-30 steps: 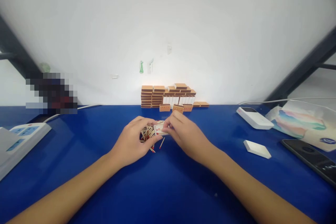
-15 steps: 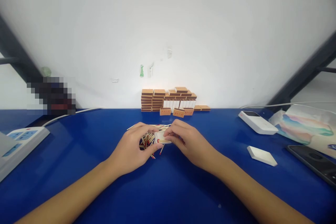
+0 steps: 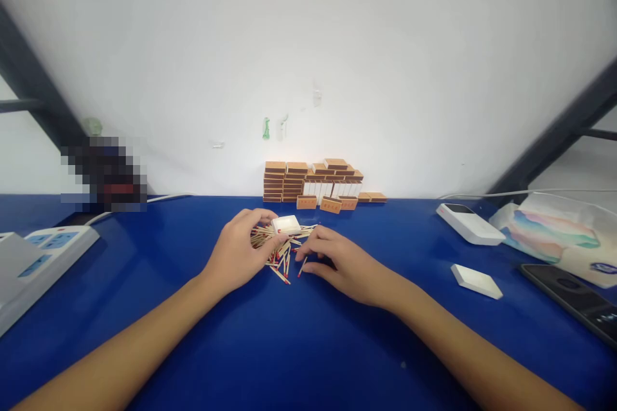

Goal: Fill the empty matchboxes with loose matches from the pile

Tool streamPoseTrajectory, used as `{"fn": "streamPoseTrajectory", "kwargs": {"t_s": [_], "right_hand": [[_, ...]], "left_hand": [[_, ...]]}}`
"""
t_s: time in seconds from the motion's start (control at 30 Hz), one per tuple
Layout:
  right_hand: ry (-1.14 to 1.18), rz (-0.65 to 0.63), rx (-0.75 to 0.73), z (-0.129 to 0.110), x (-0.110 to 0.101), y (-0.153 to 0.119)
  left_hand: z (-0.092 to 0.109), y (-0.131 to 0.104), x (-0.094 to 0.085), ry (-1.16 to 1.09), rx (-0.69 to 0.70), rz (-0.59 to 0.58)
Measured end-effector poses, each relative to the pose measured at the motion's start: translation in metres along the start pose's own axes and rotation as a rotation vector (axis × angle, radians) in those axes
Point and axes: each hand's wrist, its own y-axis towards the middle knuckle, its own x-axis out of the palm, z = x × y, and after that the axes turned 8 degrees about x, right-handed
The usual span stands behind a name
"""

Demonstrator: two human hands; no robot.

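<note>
My left hand (image 3: 245, 244) grips a small white matchbox tray (image 3: 287, 223) between thumb and fingers, tilted above the pile. Red marks, perhaps match heads, show at the tray's near left corner. Beneath and around it lies a loose heap of red-tipped matches (image 3: 280, 259) on the blue tabletop. To the right of the heap, my right hand (image 3: 340, 263) has its thumb and fingers apart and holds nothing I can see. A single match (image 3: 302, 267) lies close to its fingertips, at the heap's right edge.
Stacked matchboxes (image 3: 284, 183) stand against the wall, with several more propped in front (image 3: 330, 205). At right are a white device (image 3: 470, 225), a white flat block (image 3: 476, 280), a phone (image 3: 569, 295) and a tissue pack (image 3: 559, 231). A power strip (image 3: 67, 250) sits at left.
My right hand has let go of the tray and moved down beside the heap, its fingers now apart. My left hand has shifted up and left with the tray.
</note>
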Motion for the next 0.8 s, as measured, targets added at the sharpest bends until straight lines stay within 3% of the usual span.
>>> {"fn": "streamPoseTrajectory", "kwargs": {"t_s": [0.27, 0.5, 0.63, 0.8], "right_hand": [[-0.076, -0.054, 0.11, -0.006, -0.004, 0.0], [-0.097, 0.366, -0.043, -0.005, -0.002, 0.006], [-0.188, 0.364, -0.128, -0.008, 0.005, 0.008], [-0.235, 0.357, -0.123, -0.002, 0.002, 0.006]], "left_hand": [[0.006, -0.001, -0.001, -0.002, 0.021, -0.01], [0.02, -0.003, 0.005, -0.119, 0.083, -0.067], [0.026, -0.005, 0.007, -0.143, 0.114, -0.083], [0.024, -0.007, 0.005, -0.136, 0.127, -0.105]]}}
